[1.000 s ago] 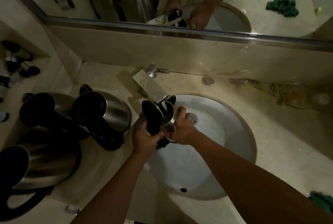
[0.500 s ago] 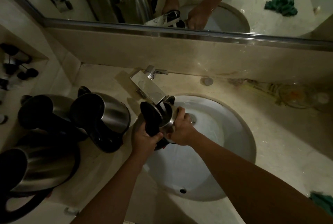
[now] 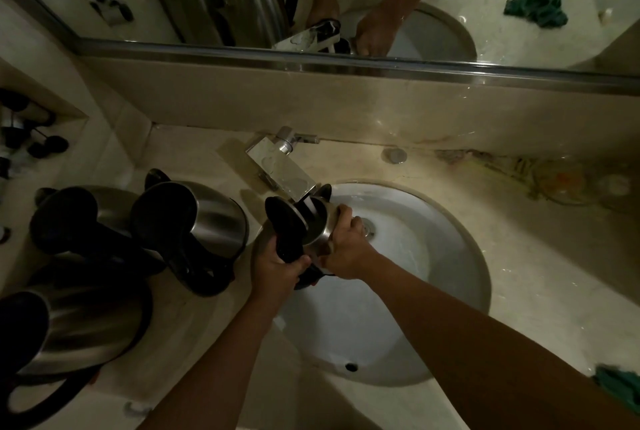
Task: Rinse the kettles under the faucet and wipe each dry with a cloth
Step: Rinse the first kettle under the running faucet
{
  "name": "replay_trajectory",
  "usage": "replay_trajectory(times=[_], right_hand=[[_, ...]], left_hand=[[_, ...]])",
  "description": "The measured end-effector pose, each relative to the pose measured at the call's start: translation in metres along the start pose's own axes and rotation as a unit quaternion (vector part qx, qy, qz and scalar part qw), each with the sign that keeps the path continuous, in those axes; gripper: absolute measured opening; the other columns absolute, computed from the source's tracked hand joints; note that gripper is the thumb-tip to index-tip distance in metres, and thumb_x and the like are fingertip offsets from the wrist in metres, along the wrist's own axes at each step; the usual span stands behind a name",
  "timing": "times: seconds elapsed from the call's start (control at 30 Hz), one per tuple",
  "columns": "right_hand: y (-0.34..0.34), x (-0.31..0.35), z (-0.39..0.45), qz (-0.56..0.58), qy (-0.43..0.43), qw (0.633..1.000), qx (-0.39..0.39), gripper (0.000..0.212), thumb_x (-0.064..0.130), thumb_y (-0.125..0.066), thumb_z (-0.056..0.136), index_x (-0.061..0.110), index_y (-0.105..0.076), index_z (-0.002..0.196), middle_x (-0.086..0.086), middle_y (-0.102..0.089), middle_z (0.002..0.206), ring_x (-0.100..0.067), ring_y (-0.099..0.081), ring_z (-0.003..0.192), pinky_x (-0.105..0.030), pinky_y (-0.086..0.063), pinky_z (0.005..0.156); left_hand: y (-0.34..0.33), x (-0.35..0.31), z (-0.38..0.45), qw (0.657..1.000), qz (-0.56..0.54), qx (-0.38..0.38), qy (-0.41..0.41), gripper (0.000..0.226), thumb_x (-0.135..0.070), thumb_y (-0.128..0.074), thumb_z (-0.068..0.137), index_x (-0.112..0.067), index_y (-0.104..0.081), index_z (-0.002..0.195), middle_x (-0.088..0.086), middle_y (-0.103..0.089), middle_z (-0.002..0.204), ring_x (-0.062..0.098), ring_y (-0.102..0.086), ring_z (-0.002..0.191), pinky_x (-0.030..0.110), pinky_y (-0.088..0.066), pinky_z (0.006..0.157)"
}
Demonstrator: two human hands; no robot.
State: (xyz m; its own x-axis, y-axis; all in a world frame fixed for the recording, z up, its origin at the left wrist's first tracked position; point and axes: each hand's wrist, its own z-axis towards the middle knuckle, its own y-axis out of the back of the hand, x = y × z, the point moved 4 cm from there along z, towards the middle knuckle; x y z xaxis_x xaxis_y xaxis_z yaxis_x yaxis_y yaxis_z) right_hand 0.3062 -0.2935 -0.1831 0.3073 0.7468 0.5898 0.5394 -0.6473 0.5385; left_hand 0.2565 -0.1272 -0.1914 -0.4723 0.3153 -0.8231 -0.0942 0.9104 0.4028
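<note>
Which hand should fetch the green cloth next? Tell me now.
Right hand: the crumpled green cloth lies at the counter's right edge, on its side, while the left hand grips the steel kettle by its black handle.

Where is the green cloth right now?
In the head view the green cloth lies on the counter at the lower right edge, right of the sink, beyond the right forearm and apart from both hands.

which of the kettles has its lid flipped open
The kettle held under the faucet over the sink, gripped by the left hand and right hand. The three on the counter have lids shut.
</note>
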Motion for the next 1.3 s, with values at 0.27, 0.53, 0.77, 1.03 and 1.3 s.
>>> replay_trajectory(times=[0.27,0.53,0.77,1.03,1.3], right_hand=[[-0.003,-0.004,0.0,0.006,-0.001,1.0,0.0,0.117,0.046,-0.089,0.068,0.041,-0.001,0.145,-0.019,-0.019,0.155,-0.044,-0.022,0.149,-0.059,-0.038,0.116],[0.011,0.0,-0.007,-0.037,-0.024,0.996,0.071,0.118,0.042,-0.086,0.074,0.027,-0.001,0.154,-0.023,-0.026,0.156,-0.044,-0.029,0.147,-0.056,-0.039,0.116],[0.117,0.082,0.017,0.042,0.038,0.994,-0.091,0.031,0.008,-0.051,0.098,-0.004,-0.067,0.121,-0.022,-0.068,0.122,-0.033,-0.065,0.107,-0.032,-0.046,0.083],[0.103,0.152,0.02,0.091,0.068,0.991,-0.075,0.026,0.027,-0.041,0.105,0.009,-0.058,0.098,-0.013,-0.063,0.094,-0.029,-0.06,0.088,-0.035,-0.045,0.075],[0.077,0.107,-0.088,0.051,0.161,0.972,-0.166,0.038,0.009,-0.049,0.1,0.011,-0.057,0.137,-0.009,-0.06,0.125,-0.019,-0.061,0.104,-0.025,-0.048,0.083]], left_hand=[[-0.002,-0.001,-0.002,1.0,-0.016,0.002,-0.004,0.063,-0.011,-0.085,0.07,-0.032,-0.062,0.125,-0.005,-0.068,0.124,0.018,-0.064,0.118,0.054,-0.057,0.095],[-0.003,0.0,-0.005,0.999,-0.027,0.015,0.019,0.059,0.002,-0.082,0.076,-0.023,-0.062,0.126,-0.012,-0.067,0.113,0.012,-0.064,0.113,0.041,-0.056,0.095],[-0.001,0.0,-0.009,0.998,-0.05,0.027,0.035,0.054,0.008,-0.076,0.077,-0.014,-0.065,0.125,0.009,-0.072,0.114,0.03,-0.069,0.108,0.02,-0.058,0.064],[-0.007,-0.009,-0.023,0.997,-0.06,0.034,0.033,0.056,0.003,-0.074,0.08,-0.022,-0.064,0.129,-0.006,-0.073,0.106,0.016,-0.072,0.099,0.012,-0.054,0.062],[-0.012,-0.008,-0.046,0.998,0.017,0.057,0.015,0.07,-0.012,-0.08,0.08,-0.026,-0.053,0.143,-0.008,-0.07,0.114,0.012,-0.068,0.101,0.02,-0.054,0.078]])
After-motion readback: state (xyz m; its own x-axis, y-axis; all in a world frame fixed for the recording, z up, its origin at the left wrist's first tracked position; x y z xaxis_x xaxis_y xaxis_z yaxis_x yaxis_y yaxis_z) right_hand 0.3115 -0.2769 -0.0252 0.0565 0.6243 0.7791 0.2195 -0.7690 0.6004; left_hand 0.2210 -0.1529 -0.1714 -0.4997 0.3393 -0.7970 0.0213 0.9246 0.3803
